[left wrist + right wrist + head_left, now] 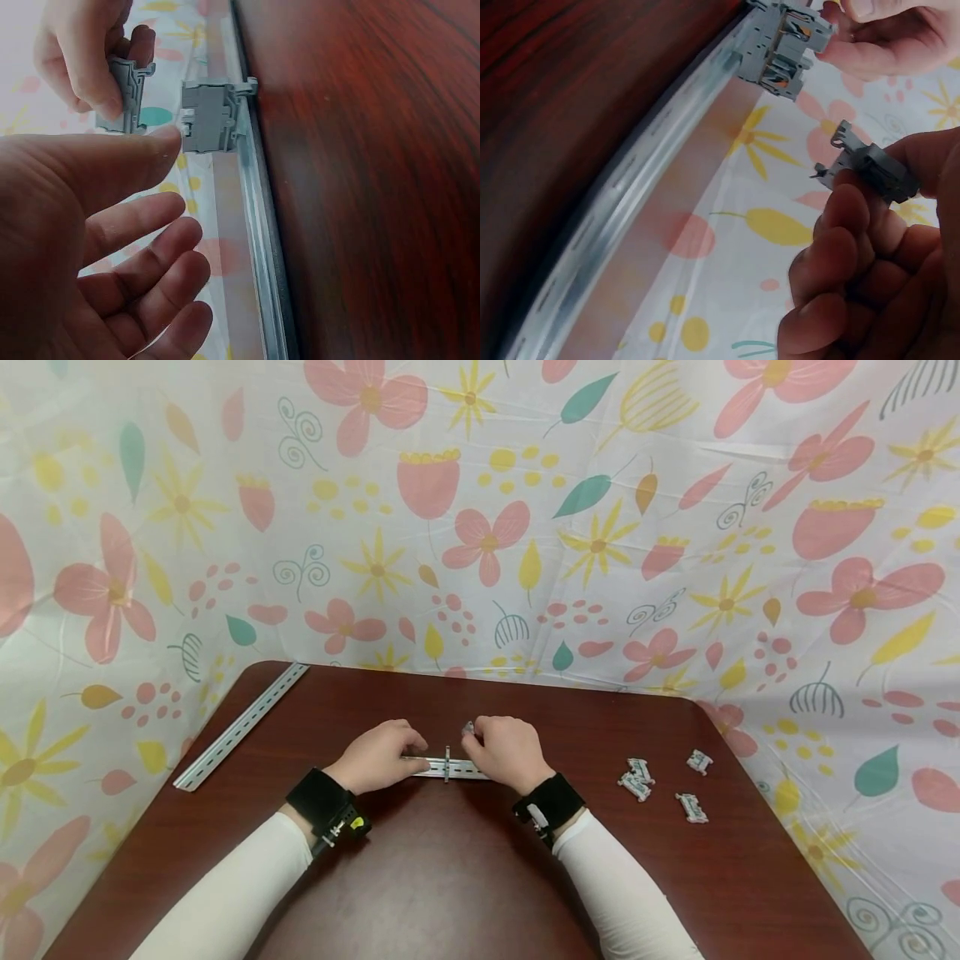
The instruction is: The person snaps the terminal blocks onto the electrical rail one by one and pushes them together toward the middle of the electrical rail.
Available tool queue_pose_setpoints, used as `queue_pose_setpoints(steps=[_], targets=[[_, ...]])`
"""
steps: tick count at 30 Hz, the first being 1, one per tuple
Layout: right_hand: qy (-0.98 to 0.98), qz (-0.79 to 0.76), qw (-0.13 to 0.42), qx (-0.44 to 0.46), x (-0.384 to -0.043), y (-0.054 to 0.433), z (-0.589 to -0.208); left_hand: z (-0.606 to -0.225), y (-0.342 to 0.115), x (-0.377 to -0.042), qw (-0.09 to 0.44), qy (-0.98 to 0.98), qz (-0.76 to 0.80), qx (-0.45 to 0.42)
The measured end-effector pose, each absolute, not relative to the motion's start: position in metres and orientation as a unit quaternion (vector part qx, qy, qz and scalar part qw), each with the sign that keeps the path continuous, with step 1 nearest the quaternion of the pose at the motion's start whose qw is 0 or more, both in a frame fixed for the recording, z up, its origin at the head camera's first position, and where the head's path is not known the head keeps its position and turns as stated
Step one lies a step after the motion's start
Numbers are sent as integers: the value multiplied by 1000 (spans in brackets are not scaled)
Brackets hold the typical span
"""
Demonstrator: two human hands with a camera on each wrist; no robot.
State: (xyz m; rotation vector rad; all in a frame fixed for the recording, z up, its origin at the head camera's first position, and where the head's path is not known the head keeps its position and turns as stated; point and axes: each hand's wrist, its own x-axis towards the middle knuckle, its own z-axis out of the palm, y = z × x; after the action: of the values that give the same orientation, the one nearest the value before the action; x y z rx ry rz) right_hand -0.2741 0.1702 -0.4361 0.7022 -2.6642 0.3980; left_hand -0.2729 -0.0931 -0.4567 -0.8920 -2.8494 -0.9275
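Observation:
A slotted metal DIN rail (467, 769) lies crosswise on the table between the two hands. One grey terminal block (210, 116) stands upright on it. My left hand (381, 755) is at the rail's left part; in the left wrist view its thumb tip is right at that block's edge, while the other fingers are relaxed and hold nothing. Just above the rail, to the right of the mounted block, my right hand (512, 750) pinches a second grey terminal block (877, 169) between thumb and fingers. The rail's right end is hidden behind this hand.
Several loose terminal blocks (693, 808) lie on the right side of the dark wooden table (420, 877). A longer slotted rail (242, 727) lies slanted along the left edge. Flower-patterned cloth (480, 593) hangs behind the table and on both sides.

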Motion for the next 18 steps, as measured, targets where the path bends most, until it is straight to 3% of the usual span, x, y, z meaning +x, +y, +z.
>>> queue_pose_setpoints(steps=[10, 18], targets=[[-963, 138, 97, 212, -277, 168, -445, -457, -92, -269, 23, -928, -227, -294], [-968, 135, 74, 199, -275, 163, -445, -458, -94, -269, 12, -930, -222, -291]])
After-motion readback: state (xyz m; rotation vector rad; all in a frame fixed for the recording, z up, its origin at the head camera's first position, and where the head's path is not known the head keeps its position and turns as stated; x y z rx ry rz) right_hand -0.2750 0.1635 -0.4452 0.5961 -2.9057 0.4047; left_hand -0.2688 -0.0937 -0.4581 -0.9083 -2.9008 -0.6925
